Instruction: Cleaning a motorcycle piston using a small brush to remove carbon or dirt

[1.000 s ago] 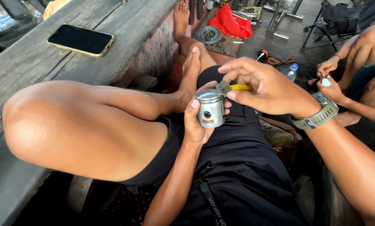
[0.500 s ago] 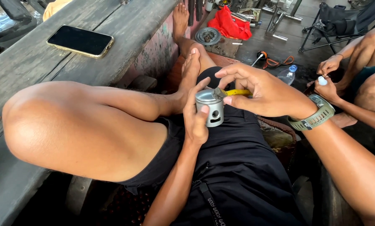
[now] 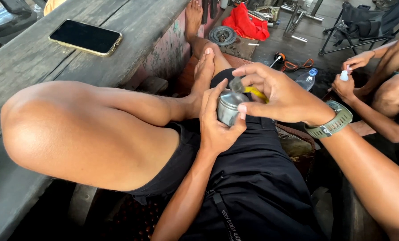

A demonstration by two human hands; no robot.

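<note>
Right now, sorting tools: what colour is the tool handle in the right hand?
Yellow handle, head view.

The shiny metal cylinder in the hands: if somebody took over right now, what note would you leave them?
Left hand: wrapped around the short, silver metal cylinder, holding it upright over the lap.
Right hand: fingers touch the cylinder's top and side, and it grips a yellow-handled tool whose tip is hidden.
Nearby: a black smartphone lies on the grey wooden bench; a red cloth and a clear plastic bottle are on the floor. Another person's hands work at the right.
Done or left: cannot tell; the cylinder is in hand, being worked on.
</note>
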